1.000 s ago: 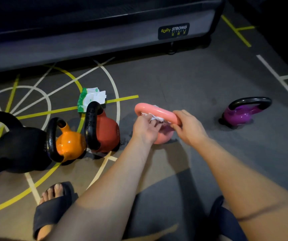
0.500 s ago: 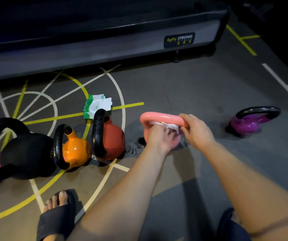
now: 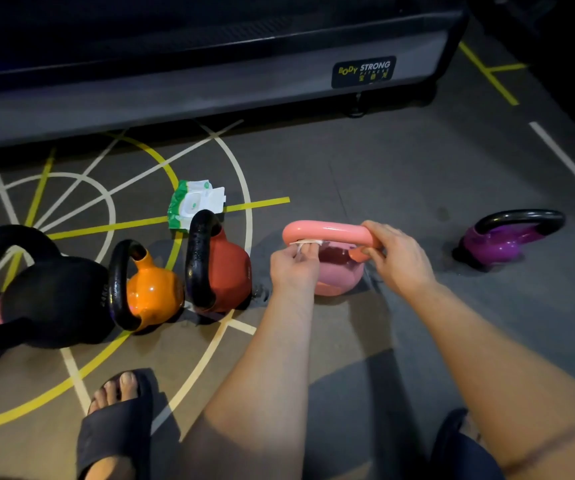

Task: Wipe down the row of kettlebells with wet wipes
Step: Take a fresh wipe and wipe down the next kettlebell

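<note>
Floor (image 3: 383, 174): grey gym matting with yellow and white lines; everything stands on it, in front of a long machine base (image 3: 210, 88).
Black kettlebell (image 3: 54, 299): left end of the row, touching the orange kettlebell (image 3: 151, 292).
Red kettlebell (image 3: 227, 268): just beside the orange one; its black handle glistens, so it has probably been wiped.
Pink kettlebell (image 3: 334, 278): the one in hand, next in the row, upright, near the red one.
Purple kettlebell (image 3: 490, 245): well apart to the right, tilted over, likely last to do.
Right hand (image 3: 400, 258): fingers curled round the right end of the pink handle, steadying it. A firm hold here stops the bell rocking.
Left hand (image 3: 293, 268): pinches the wet wipe against the underside of the handle's left end.
Wipes pack (image 3: 192, 202): green and white, flap open, lying behind the red kettlebell.
Wet wipe (image 3: 301, 243): small white wad, mostly hidden by the fingers. It would do best wrapped round the bar and drawn along its length, then over the body, with the steadying grip shifted so the covered end gets cleaned too.
</note>
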Demonstrator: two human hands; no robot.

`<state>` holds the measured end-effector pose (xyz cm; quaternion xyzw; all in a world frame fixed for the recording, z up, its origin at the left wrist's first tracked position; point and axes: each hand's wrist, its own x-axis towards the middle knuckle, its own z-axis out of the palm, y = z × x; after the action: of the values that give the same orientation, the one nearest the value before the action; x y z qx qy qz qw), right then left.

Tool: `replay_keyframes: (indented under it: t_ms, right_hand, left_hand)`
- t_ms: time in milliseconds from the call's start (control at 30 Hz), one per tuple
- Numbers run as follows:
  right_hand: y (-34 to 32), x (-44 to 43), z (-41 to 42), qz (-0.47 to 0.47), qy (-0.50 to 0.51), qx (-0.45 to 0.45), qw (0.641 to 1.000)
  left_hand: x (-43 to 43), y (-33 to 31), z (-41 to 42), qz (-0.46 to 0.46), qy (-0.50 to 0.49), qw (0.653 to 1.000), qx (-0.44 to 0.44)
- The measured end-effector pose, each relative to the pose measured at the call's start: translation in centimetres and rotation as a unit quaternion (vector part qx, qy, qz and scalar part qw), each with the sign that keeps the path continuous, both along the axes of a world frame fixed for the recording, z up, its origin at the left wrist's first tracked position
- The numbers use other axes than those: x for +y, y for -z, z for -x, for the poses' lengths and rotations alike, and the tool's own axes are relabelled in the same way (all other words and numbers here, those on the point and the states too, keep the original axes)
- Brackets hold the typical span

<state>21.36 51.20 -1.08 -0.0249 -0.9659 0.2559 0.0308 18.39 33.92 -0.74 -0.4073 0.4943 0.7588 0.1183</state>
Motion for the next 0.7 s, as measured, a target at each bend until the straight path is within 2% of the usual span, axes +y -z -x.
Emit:
replay_keyframes:
  t_ms: [67,100,133,167,200,267,333,400,433,467,533,600,667,700]
  right_hand:
    - [0.0,0.1,0.0,0.006,0.003,-0.001,1.000]
    - [0.1,0.3,0.1,0.002,-0.002,-0.002,1.000]
    - [0.4,0.5,0.3,-0.002,-0.007,-0.006,1.000]
    - [0.6,0.6,0.4,-0.005,-0.011,-0.010,1.000]
    - [0.8,0.7,0.6,-0.007,-0.012,-0.012,1.000]
    - [1.4,0.7,0.6,-0.020,-0.009,-0.001,1.000]
    - [1.9,0.1,0.1,-0.071,0.015,0.035,0.997]
    - [2.2,-1.7,-1.5,-0.104,0.081,0.115,0.985]
    - [2.3,-3.1,-2.4,-0.085,0.126,0.141,0.978]
    - [2.1,-4.8,-3.5,-0.041,0.163,0.135,0.976]
    - [2.4,-8.1,-4.7,0.133,0.222,0.012,0.966]
    - [2.7,-9.9,-4.4,0.349,0.255,-0.130,0.892]
    - [3.4,-10.3,-2.9,0.507,0.243,-0.160,0.812]
    - [3.6,-10.2,-2.0,0.547,0.238,-0.149,0.789]
  left_hand:
    - [0.4,0.6,-0.6,0.000,0.011,1.000,0.009]
    - [0.2,0.7,-0.2,-0.030,-0.013,0.999,-0.010]
    - [-0.1,0.6,0.0,-0.086,-0.018,0.996,-0.020]
    - [-0.3,0.1,0.2,-0.185,-0.028,0.981,-0.042]
    - [-0.5,-0.7,0.2,-0.207,0.008,0.978,-0.013]
    - [-0.9,-0.2,0.7,-0.198,0.027,0.980,-0.010]
    - [-1.0,-0.2,0.2,-0.226,0.047,0.973,0.007]
    - [-1.6,0.5,-0.4,-0.223,0.050,0.973,0.019]
    - [-1.9,0.7,-0.7,-0.219,0.057,0.974,0.023]
    - [-2.2,1.1,-0.9,-0.204,0.066,0.976,0.021]
    - [-2.5,2.2,-1.0,-0.173,0.092,0.981,0.008]
    - [-2.8,2.7,-0.8,-0.133,0.126,0.983,-0.003]
    - [-3.4,2.6,-0.6,-0.106,0.156,0.982,-0.004]
    - [-3.8,2.3,-0.4,-0.086,0.170,0.982,0.001]
